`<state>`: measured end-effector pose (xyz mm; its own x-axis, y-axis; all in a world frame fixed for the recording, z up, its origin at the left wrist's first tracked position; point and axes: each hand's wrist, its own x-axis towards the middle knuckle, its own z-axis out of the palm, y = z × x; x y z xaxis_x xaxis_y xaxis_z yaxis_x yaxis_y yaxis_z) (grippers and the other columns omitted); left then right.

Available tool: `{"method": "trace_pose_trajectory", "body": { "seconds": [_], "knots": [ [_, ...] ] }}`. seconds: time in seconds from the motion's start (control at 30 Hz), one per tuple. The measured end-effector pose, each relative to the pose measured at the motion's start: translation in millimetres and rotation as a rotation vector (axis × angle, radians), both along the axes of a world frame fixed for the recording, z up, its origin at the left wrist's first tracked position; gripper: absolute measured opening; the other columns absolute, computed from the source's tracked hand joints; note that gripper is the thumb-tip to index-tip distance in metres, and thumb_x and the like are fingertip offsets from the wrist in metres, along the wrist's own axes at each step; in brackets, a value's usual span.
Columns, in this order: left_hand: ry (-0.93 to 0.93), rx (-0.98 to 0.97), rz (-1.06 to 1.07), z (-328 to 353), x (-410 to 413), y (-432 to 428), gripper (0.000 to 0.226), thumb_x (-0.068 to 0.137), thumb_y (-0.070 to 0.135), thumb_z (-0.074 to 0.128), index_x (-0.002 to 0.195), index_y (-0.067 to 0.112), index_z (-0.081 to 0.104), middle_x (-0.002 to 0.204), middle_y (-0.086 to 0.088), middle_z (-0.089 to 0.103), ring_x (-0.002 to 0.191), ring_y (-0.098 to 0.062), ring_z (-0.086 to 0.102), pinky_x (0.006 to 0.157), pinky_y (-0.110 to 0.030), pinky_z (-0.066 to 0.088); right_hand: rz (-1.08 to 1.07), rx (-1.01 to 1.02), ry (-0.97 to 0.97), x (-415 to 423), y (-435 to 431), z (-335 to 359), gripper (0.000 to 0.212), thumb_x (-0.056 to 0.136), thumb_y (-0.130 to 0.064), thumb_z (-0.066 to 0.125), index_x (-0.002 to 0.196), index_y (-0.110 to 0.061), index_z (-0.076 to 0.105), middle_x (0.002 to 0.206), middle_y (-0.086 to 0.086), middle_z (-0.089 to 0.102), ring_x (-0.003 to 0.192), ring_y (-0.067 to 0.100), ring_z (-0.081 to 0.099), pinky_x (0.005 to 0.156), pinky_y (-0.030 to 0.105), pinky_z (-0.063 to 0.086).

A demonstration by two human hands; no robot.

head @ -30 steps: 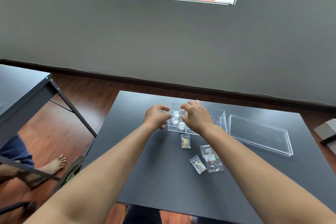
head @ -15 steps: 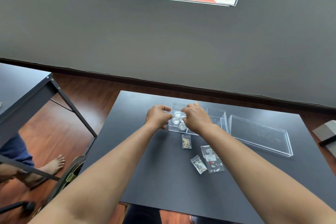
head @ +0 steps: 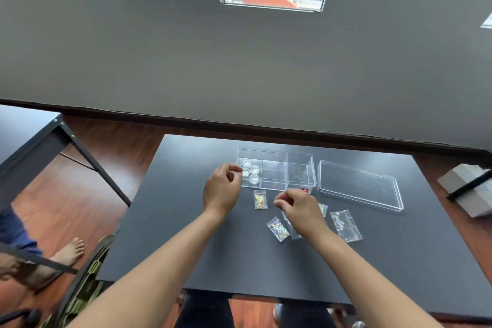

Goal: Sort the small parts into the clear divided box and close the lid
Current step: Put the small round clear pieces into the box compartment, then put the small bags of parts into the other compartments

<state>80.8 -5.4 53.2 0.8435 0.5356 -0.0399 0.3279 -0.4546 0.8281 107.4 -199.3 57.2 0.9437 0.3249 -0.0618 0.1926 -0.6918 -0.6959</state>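
— Where are the hands?

— The left hand [head: 221,189] hovers just beside the left end of the clear divided box [head: 275,169], fingers curled loosely with thumb and forefinger close together; I cannot tell whether anything is pinched there. The right hand [head: 302,210] is nearer the body, over the small bags, fingers bent inward, holding nothing that I can make out.

— And the box?

— On the black table [head: 165,234], beyond both hands, lid off. Four small round jars [head: 250,172] sit in its left compartment (the other compartments look bare). The clear lid [head: 359,188] lies flat just to the right of the box.

— The parts?

— In small clear bags: one with yellow bits [head: 260,199] between the hands, one with mixed colours [head: 277,228] just left of the right wrist, a larger one [head: 345,225] to its right.

— What changed?

— A second ago both hands were together over the jars; now the right has drawn back toward the bags, and the left has shifted off the box.
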Motion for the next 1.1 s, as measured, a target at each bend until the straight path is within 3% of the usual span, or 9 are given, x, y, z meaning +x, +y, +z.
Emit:
{"method": "trace_pose_trajectory", "body": {
  "seconds": [0.13, 0.2, 0.33, 0.67, 0.8, 0.87, 0.97, 1.03, 1.1],
  "knots": [
    [0.112, 0.136, -0.073, -21, -16, -24, 0.017, 0.083, 0.045, 0.064, 0.095, 0.033, 0.068, 0.086, 0.010, 0.067, 0.092, -0.017, 0.066, 0.086, -0.035, 0.049, -0.014, -0.132, 0.072, -21, -10, -24, 0.010, 0.080, -0.026, 0.069, 0.090, -0.026, 0.069, 0.094, -0.004, 0.062, 0.089, 0.015, 0.061, 0.084, 0.032, 0.049],
    [0.189, 0.276, -0.070, -27, -16, -31, 0.034, 0.081, 0.058, 0.061, 0.106, 0.034, 0.067, 0.098, 0.009, 0.068, 0.104, -0.018, 0.061, 0.094, -0.038, 0.041, -0.003, -0.200, 0.078, -28, -11, -30, 0.023, 0.082, -0.032, 0.066, 0.105, -0.028, 0.066, 0.107, -0.001, 0.060, 0.101, 0.018, 0.060, 0.089, 0.034, 0.048],
    [0.337, 0.414, -0.058, -30, -8, -39, 0.050, 0.078, 0.069, 0.057, 0.113, 0.033, 0.064, 0.118, 0.000, 0.062, 0.116, -0.025, 0.051, 0.097, -0.040, 0.037, 0.006, -0.263, 0.061, -34, -8, -32, 0.025, 0.086, -0.036, 0.058, 0.110, -0.031, 0.062, 0.113, 0.001, 0.056, 0.111, 0.023, 0.056, 0.090, 0.038, 0.049],
    [0.442, 0.242, -0.114, -14, 5, -39, 0.039, 0.068, 0.045, 0.078, 0.104, 0.033, 0.071, 0.120, -0.003, 0.062, 0.120, -0.028, 0.052, 0.094, -0.038, 0.047, -0.029, -0.227, 0.094, -32, -4, -28, 0.010, 0.077, -0.031, 0.068, 0.084, -0.026, 0.064, 0.104, -0.001, 0.056, 0.104, 0.020, 0.057, 0.084, 0.035, 0.047],
    [0.433, 0.154, -0.142, -12, 0, -34, 0.015, 0.068, 0.036, 0.080, 0.076, 0.031, 0.069, 0.103, 0.004, 0.073, 0.107, -0.022, 0.064, 0.080, -0.031, 0.050, -0.100, -0.044, 0.149, -35, -9, -24, 0.018, 0.073, -0.028, 0.073, 0.061, -0.030, 0.059, 0.084, -0.008, 0.064, 0.085, 0.014, 0.062, 0.076, 0.032, 0.049],
    [0.410, 0.127, -0.146, -14, -4, -33, 0.015, 0.069, 0.034, 0.079, 0.071, 0.030, 0.065, 0.095, 0.007, 0.074, 0.098, -0.019, 0.067, 0.073, -0.028, 0.048, -0.185, 0.104, 0.194, -30, -19, -20, 0.022, 0.072, -0.021, 0.076, 0.058, -0.028, 0.060, 0.067, -0.008, 0.068, 0.067, 0.009, 0.063, 0.068, 0.029, 0.050],
    [0.369, 0.076, -0.138, -13, -9, -32, 0.012, 0.066, 0.033, 0.079, 0.071, 0.029, 0.068, 0.083, 0.012, 0.074, 0.088, -0.014, 0.068, 0.067, -0.027, 0.047, -0.308, 0.163, 0.173, -12, -43, -11, 0.016, 0.071, -0.014, 0.076, 0.064, -0.023, 0.065, 0.064, -0.006, 0.070, 0.063, 0.010, 0.066, 0.068, 0.029, 0.052],
    [0.356, 0.056, -0.119, -12, -10, -32, 0.007, 0.067, 0.032, 0.077, 0.069, 0.031, 0.070, 0.079, 0.012, 0.074, 0.086, -0.014, 0.069, 0.067, -0.026, 0.048, -0.370, 0.104, 0.156, 2, -60, -6, 0.012, 0.070, -0.016, 0.077, 0.080, -0.021, 0.071, 0.078, 0.001, 0.074, 0.077, 0.019, 0.069, 0.079, 0.034, 0.056],
    [0.363, 0.058, -0.108, -10, -10, -32, 0.005, 0.069, 0.030, 0.074, 0.068, 0.033, 0.071, 0.084, 0.010, 0.075, 0.087, -0.016, 0.068, 0.070, -0.027, 0.051, -0.365, -0.004, 0.161, 15, -72, -4, 0.030, 0.072, -0.019, 0.077, 0.100, -0.017, 0.071, 0.096, 0.006, 0.073, 0.093, 0.023, 0.066, 0.086, 0.033, 0.052]
  ]
}}
